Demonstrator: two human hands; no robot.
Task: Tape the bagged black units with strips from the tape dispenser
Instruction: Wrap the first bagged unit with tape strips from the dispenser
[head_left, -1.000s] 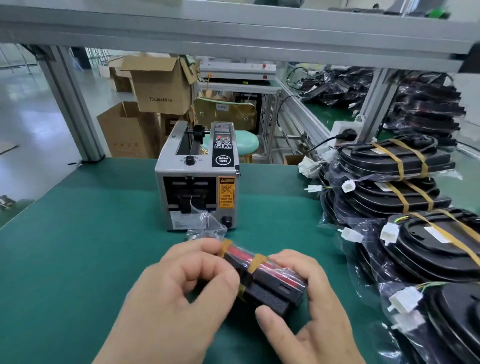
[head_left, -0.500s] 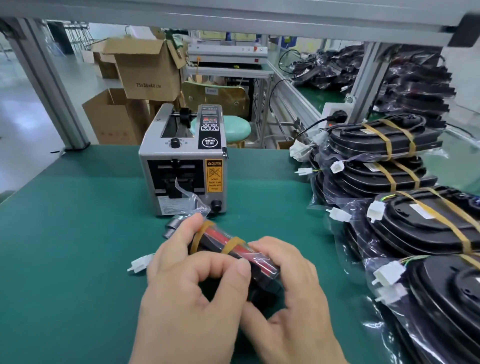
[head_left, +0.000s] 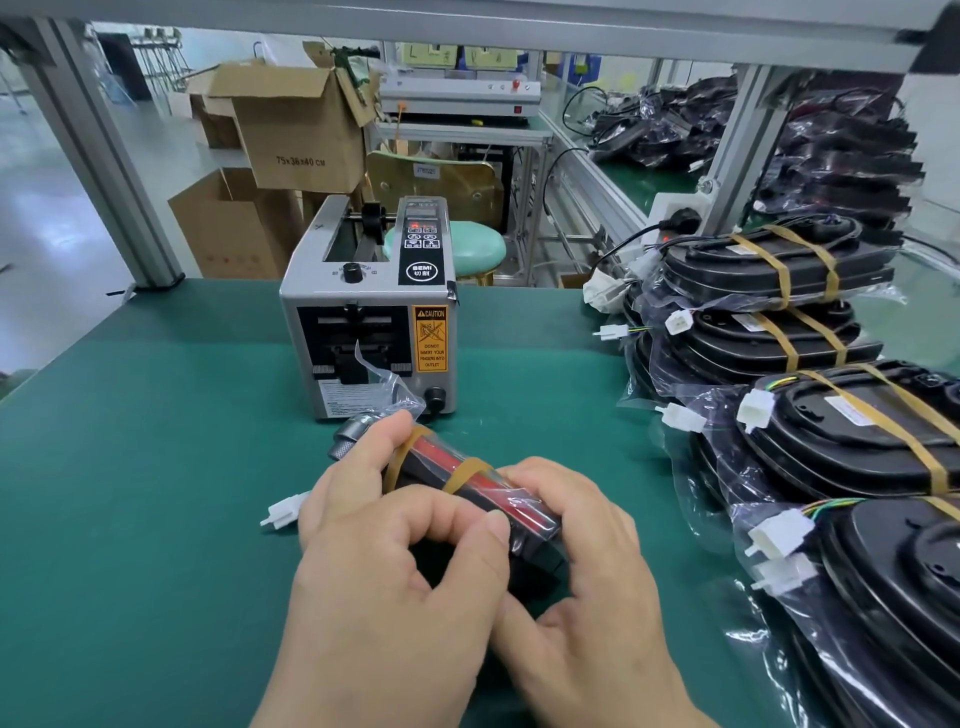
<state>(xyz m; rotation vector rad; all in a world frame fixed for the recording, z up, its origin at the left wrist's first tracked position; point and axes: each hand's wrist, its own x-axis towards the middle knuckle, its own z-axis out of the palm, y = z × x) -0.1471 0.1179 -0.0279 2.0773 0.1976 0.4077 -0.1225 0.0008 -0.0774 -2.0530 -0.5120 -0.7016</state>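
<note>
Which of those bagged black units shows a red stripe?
The bagged unit held between the left hand and right hand, in front of the tape dispenser; the stacked units at right show no red.

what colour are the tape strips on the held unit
Amber-brown tape strips on the bagged black unit; head view.

Left grip (head_left: 395, 582), right grip (head_left: 587, 561) round unit (head_left: 436, 456)

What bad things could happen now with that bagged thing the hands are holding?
The bag's loose end sticks up close in front of the tape dispenser outlet, so it might catch there. The white connector lies on the mat beside the left hand and could snag if the bagged unit, gripped by it and the right hand, is turned.
</note>
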